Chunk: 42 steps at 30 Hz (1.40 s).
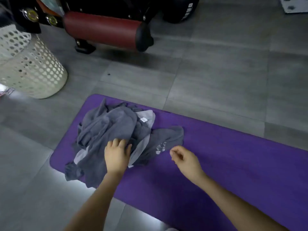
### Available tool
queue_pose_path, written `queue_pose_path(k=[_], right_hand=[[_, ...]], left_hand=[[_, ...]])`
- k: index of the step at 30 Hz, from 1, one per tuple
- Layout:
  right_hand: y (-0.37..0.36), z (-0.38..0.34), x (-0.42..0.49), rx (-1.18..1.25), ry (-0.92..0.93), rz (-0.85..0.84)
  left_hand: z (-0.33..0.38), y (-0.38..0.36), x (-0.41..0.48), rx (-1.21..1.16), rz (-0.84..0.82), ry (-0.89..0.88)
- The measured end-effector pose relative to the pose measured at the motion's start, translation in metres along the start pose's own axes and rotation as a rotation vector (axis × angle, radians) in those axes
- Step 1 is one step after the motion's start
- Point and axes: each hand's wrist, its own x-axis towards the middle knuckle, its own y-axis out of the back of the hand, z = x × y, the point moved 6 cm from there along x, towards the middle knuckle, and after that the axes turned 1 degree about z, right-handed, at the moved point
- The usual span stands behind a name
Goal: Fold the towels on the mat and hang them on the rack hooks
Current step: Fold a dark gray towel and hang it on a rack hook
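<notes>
Towels (108, 130) lie in 1 crumpled grey heap at the left end of the purple mat (233, 155), with darker cloth tangled round a paler layer. The left hand (117, 154) sits on the heap, fingers curled into the cloth. The right hand (185, 158) hovers just beside a printed corner, fingers loosely curled and holding nothing that shows.

The likely trouble is the tangle. Lifting 1 towel by a bunched grip would probably drag the others along, or pull them onto the tiled floor (216, 80), where the heap's near edge already overhangs. A fold begun without finding 2 true corners would come out crooked.

A white perforated basket (36, 70) stands near the mat's far-left corner, and a red padded roller (103, 30) lies beyond. No rack or hooks are in view.
</notes>
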Motion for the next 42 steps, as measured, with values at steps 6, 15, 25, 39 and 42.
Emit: queue_pose_path(k=[6,15,25,39,42], right_hand=[[-0.06,0.07,0.078,-0.109,0.142,-0.039],[-0.057,0.126,0.087,-0.051,0.221,-0.029],[0.089,0.126,0.003,0.144,0.26,0.144],[0.322,0.198,-0.165,0.445,0.406,0.576],[0.36,0.273,-0.188,0.221,0.201,0.757]], left_hand=[[-0.026,-0.106,0.033,0.155,0.045,0.009],[-0.03,-0.11,0.045,-0.108,0.203,0.014],[0.177,-0.027,0.008,-0.604,-0.118,-0.539],[0.503,-0.01,-0.102,-1.027,-0.656,-0.712],[0.536,-0.044,-0.116,-1.013,-0.745,-0.647]])
